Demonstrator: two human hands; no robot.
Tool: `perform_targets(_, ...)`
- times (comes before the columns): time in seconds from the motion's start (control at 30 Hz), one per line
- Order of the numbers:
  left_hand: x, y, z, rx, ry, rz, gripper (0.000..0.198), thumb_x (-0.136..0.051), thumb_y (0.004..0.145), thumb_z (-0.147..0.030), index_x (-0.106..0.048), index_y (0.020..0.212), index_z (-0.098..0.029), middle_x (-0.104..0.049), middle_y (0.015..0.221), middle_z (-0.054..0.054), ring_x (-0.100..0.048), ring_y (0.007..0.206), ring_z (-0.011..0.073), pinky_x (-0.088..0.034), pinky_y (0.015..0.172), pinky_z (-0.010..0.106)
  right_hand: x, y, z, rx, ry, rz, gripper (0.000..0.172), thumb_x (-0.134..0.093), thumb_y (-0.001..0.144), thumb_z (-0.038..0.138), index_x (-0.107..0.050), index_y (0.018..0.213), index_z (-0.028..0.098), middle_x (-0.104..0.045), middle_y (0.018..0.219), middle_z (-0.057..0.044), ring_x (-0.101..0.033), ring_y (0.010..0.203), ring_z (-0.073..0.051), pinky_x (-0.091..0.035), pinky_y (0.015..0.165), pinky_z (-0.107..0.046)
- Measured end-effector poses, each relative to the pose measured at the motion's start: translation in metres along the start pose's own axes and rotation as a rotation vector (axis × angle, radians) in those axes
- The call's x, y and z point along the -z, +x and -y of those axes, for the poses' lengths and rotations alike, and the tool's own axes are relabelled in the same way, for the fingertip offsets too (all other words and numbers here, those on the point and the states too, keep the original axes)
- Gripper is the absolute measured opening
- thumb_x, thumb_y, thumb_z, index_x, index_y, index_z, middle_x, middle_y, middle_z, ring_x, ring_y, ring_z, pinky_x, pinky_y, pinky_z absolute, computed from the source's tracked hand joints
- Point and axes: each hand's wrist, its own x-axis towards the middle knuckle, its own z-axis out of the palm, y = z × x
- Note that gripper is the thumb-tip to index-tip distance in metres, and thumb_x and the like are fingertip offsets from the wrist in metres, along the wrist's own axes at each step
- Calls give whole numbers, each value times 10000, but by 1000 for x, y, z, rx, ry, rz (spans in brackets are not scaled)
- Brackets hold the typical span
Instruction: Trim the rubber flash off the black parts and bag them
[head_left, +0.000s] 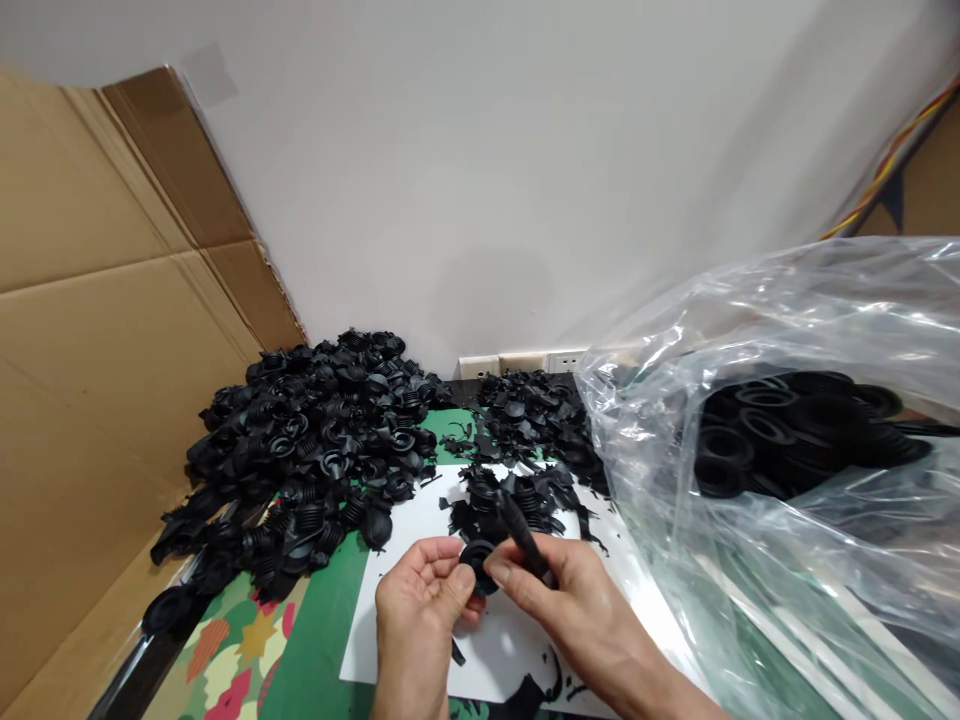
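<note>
My left hand [421, 605] is closed, its thumb and fingers pinching a round black rubber part [478, 558] with a ringed rim. My right hand [574, 600] is wrapped round a dark stick-like tool [517, 525], which points up and away; its working end cannot be made out. The right thumb and forefinger meet at the right edge of the rubber part. Both hands are above a white sheet [405, 590]. Just beyond them on the sheet lies a small heap of black rubber pieces [517, 495]. Black scraps [525, 695] lie near the front edge of the sheet.
A large pile of black ribbed rubber parts [315, 430] stands at left beside a cardboard panel [112, 300]. Black trimmings [536, 410] lie against the wall below sockets [566, 362]. On the right, a clear plastic bag [660, 400] holds black rings [765, 425]. Green mat [319, 620] shows underneath.
</note>
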Motion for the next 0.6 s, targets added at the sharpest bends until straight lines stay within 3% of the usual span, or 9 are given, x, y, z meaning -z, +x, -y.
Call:
perform_targets(0.2, -1, -1, 1, -15, -27, -1, 233, -763, 580, -184, -677, 787, -121, -665, 645, 20, -574, 486, 99, -455, 481, 200, -10, -1, -6, -19, -255, -81, 242, -458, 758, 303, -442, 540, 199, -434, 517, 35, -396, 512, -126, -285, 484, -239)
perform_targets(0.47, -4, -3, 7, -160, 12, -10, 153, -741, 562, -167, -694, 707, -151, -672, 593, 20, -608, 552, 151, -488, 508, 216, -6, 0, -1, 149, -441, -53, 244, -441, 762, 187, -466, 520, 196, -519, 548, 13, -461, 519, -132, -317, 476, -220)
perform_targets(0.6, -7, -8, 8, -246, 40, -66, 123, -722, 599, -211, -700, 710, -162, -671, 577, 14, -602, 556, 159, -483, 525, 219, -7, 0, 1, 233, -650, -29, 162, -447, 679, 80, -513, 574, 185, -546, 577, 3, -479, 527, -133, -316, 495, -217)
